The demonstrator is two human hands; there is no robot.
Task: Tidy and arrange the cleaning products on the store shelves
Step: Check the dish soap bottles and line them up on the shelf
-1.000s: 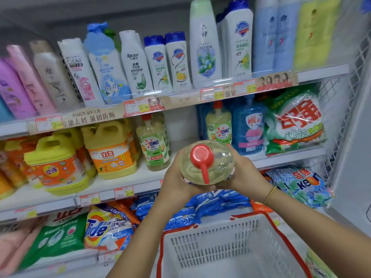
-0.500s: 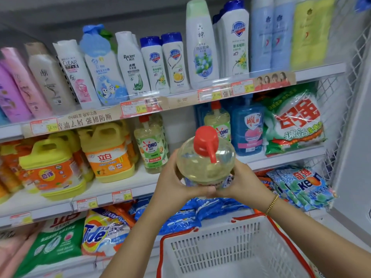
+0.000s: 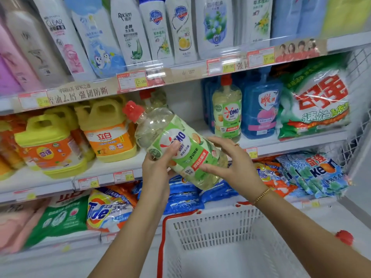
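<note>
Head view, counted: three red-capped soap bottles, namely one held bottle (image 3: 192, 153), one standing bottle (image 3: 227, 111) at right on the middle shelf (image 3: 112, 167) and one half-hidden bottle (image 3: 154, 99) behind the held one, plus two front yellow jugs (image 3: 50, 147) (image 3: 109, 129) and one white basket (image 3: 220, 227). Held bottle is clear with pale yellow liquid and a green label, tilted with its cap (image 3: 132, 110) up-left, in the air before the middle shelf, above the basket. Left hand (image 3: 158, 169) grasps its middle, thumb across the label; right hand (image 3: 234, 165) clasps the lower end between thumb and fingers.
</note>
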